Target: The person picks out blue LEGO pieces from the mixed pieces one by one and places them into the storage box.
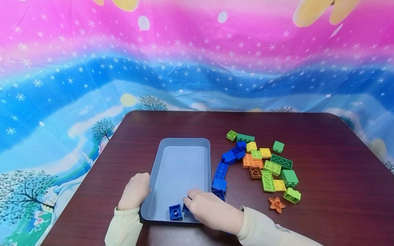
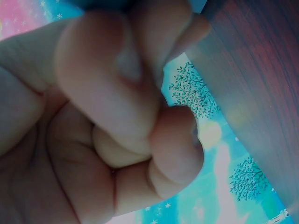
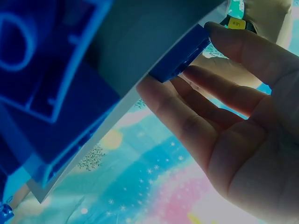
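Note:
Along the left side of the grey tray [image 1: 184, 142], my left hand [image 1: 137, 191] has its fingers curled at the rim. The left wrist view shows this hand [image 2: 117, 107] close up, thumb over bent fingers, a strip of the tray behind them. My right hand [image 1: 212, 210] reaches over the tray's near right corner. It pinches a dark blue toy building block [image 3: 180, 55] between thumb and fingertips, low over the tray floor. Beside it in the tray lies another blue block [image 1: 175, 212], its hollow underside facing up.
Blue blocks [image 1: 221, 171] line the tray's right side on the dark brown table [image 1: 332, 164]. Farther right spread several green, yellow and orange blocks [image 1: 272, 167], with an orange flower piece [image 1: 277, 205] nearest me. A patterned cloth [image 1: 197, 68] hangs behind the table.

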`<state>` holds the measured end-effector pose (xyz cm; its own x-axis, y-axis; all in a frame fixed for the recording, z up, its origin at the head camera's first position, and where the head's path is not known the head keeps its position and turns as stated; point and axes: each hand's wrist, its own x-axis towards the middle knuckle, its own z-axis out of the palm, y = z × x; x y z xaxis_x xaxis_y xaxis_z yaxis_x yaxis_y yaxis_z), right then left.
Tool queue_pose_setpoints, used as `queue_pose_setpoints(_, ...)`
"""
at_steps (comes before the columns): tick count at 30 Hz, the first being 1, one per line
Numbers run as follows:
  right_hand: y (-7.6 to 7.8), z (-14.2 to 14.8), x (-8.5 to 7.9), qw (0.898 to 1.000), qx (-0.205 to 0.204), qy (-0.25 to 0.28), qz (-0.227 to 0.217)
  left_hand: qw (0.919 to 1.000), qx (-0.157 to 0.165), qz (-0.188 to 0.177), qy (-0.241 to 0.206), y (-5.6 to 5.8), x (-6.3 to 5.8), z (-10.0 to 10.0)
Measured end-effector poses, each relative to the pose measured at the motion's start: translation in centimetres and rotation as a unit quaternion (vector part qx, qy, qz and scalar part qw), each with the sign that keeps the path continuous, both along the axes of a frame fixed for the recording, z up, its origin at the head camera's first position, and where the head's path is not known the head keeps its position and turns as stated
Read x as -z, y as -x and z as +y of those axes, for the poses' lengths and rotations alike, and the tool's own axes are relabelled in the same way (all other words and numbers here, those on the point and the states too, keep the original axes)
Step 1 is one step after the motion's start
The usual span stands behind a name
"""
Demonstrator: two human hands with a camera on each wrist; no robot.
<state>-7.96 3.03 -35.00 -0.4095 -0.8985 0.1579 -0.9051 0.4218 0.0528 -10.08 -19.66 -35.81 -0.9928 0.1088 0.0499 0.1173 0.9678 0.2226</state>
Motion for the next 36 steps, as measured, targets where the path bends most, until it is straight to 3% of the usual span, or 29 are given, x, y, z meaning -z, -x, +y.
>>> queue_pose_setpoints(19, -0.1, -0.5, 1.0, 1.0, -0.015, 0.012, 0.017, 1.0, 0.001, 0.001, -0.002, -0.1, -0.2, 0.0)
queue_pose_setpoints(36, 0.0, -0.6, 1.7, 1.0, -0.018, -0.009, -0.009, 0.9998, -0.001, -0.014, -0.012, 0.0, -0.1, -0.1)
